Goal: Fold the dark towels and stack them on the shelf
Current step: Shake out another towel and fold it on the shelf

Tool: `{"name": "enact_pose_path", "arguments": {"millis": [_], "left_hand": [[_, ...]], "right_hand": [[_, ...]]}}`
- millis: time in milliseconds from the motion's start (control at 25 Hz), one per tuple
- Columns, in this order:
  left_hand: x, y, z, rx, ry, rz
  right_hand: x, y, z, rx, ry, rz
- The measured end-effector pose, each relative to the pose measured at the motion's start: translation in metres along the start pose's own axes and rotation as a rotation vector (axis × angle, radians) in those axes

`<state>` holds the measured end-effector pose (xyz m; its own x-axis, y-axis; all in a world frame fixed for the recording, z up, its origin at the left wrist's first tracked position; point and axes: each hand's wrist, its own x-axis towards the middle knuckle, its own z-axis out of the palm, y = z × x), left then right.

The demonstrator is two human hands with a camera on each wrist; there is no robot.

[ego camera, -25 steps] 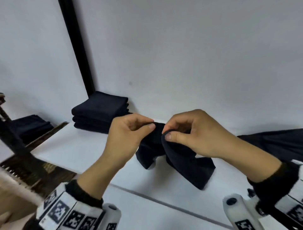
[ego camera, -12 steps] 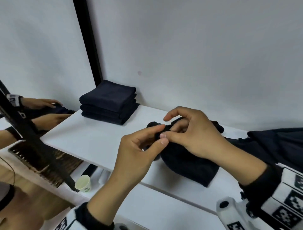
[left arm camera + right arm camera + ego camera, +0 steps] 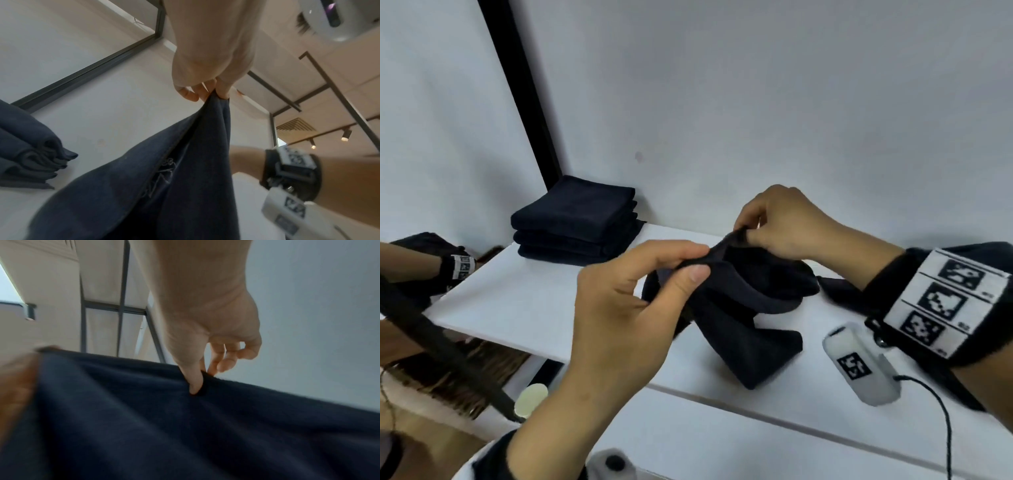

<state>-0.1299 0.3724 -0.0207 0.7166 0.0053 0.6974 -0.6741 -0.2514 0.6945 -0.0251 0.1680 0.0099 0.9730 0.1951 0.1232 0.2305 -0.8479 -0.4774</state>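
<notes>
Head view: your left hand [image 3: 626, 308] and right hand [image 3: 784, 222] each pinch the top edge of a dark navy cloth towel [image 3: 750, 308], lifted above the white shelf board [image 3: 517, 301], its lower end resting on the board. A stack of folded dark towels [image 3: 575, 219] sits on that board, well left of the held towel, against the wall. Left wrist view: your fingertips [image 3: 223, 93] clamp the towel's gathered edge, cloth hanging below. Right wrist view: your thumb [image 3: 194, 382] presses the hem against curled fingers.
</notes>
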Motion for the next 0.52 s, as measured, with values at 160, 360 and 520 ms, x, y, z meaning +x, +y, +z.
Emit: {"name": "enact_pose_path", "arguments": {"millis": [160, 360, 520], "left_hand": [[0.004, 0.014, -0.018, -0.035, 0.058, 0.058], [0.008, 0.010, -0.040, 0.003, 0.171, 0.019], [0.024, -0.006, -0.055, 0.087, 0.186, -0.143]], "right_hand": [[0.031, 0.052, -0.020, -0.164, 0.105, 0.167], [0.027, 0.112, -0.037, -0.299, 0.075, 0.449], [0.016, 0.104, -0.071, 0.045, 0.120, 0.554]]}}
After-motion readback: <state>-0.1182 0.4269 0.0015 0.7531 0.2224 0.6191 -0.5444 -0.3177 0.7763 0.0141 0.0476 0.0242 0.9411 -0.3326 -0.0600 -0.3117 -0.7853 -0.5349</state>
